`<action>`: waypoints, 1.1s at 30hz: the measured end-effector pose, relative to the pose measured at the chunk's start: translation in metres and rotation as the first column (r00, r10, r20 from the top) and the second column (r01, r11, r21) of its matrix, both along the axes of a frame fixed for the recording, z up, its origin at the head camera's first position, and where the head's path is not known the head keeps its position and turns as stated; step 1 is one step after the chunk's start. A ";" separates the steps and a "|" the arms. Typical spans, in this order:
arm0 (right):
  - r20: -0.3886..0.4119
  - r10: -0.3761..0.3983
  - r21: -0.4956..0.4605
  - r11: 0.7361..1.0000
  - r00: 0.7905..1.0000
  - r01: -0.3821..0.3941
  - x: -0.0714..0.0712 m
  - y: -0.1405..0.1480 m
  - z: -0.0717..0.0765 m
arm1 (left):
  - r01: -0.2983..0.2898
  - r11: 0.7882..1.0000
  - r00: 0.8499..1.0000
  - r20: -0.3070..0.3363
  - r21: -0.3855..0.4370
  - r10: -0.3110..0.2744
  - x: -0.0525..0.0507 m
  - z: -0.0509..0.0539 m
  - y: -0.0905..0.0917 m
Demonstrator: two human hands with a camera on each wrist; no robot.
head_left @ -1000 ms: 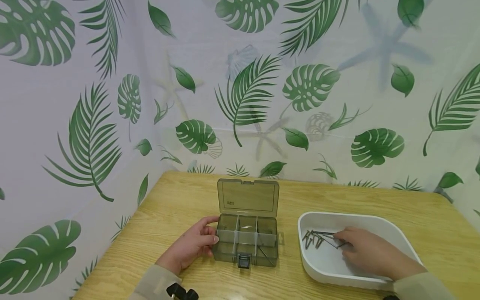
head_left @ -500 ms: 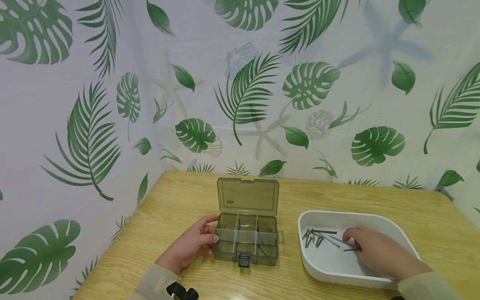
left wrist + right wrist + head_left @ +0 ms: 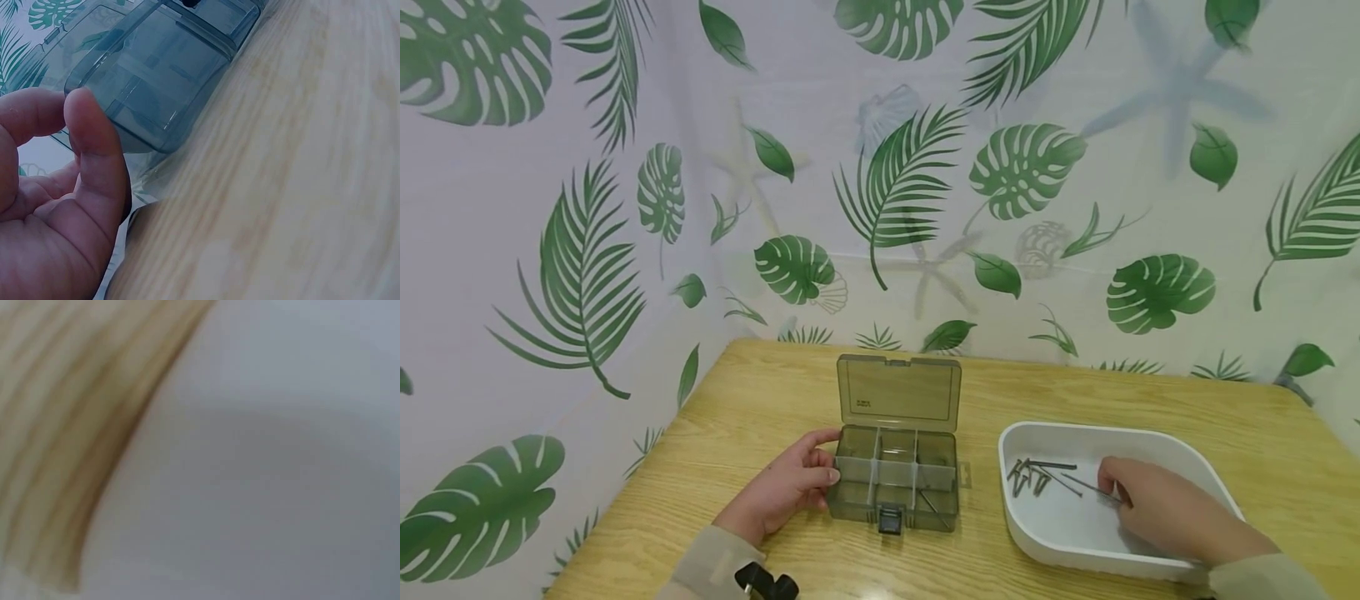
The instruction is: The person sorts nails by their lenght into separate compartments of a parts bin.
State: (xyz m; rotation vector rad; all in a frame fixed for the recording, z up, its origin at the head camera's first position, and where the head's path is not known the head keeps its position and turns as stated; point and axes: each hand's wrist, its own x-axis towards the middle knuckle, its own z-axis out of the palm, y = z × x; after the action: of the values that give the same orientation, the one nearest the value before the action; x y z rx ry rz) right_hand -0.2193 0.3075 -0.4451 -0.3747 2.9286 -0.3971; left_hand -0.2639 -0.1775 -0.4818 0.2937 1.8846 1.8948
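My left hand (image 3: 782, 486) grips the left side of a smoky clear organizer box (image 3: 895, 472), thumb on its edge. In the left wrist view the thumb and a finger pinch a corner of that box (image 3: 169, 94). Its lid (image 3: 898, 392) stands raised, and a thin dark nail (image 3: 928, 502) leans in the front right compartment. Inside the white tray (image 3: 1060, 533), my right hand (image 3: 1165, 508) pinches a long nail (image 3: 1088, 487); its near end is hidden by the fingers. To its left lie more long nails (image 3: 1052, 465) and several short screws (image 3: 1040, 483).
The wooden table (image 3: 760, 392) carries both box and tray, with the tray to the right. A leaf-printed curtain (image 3: 895, 183) hangs behind and on the left. The right wrist view is blurred, showing tray wall (image 3: 250, 487) and wood grain (image 3: 56, 425).
My right hand has drawn back slightly to the right in the tray, and a long nail now extends from its fingertips. My left hand keeps its hold on the box.
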 end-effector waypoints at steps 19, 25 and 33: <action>-0.089 0.090 -0.169 0.980 0.992 -0.104 0.003 -0.046 0.038 | -0.009 1.000 1.000 -0.002 -0.003 0.009 0.000 0.000 0.001; -0.116 0.121 -0.178 0.974 0.986 -0.140 0.002 -0.065 0.050 | -0.002 1.000 1.000 0.001 0.001 0.002 0.001 0.001 0.001; -0.107 0.120 -0.185 0.973 0.987 -0.138 -0.004 -0.089 0.058 | 0.006 1.000 1.000 0.007 0.005 -0.006 0.001 0.001 0.002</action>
State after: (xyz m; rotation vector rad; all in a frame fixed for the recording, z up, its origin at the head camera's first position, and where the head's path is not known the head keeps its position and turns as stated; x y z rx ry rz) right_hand -0.2231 0.2182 -0.3874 -0.6233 2.9435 -0.6625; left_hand -0.2628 -0.1751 -0.4804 0.2932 1.8732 1.8944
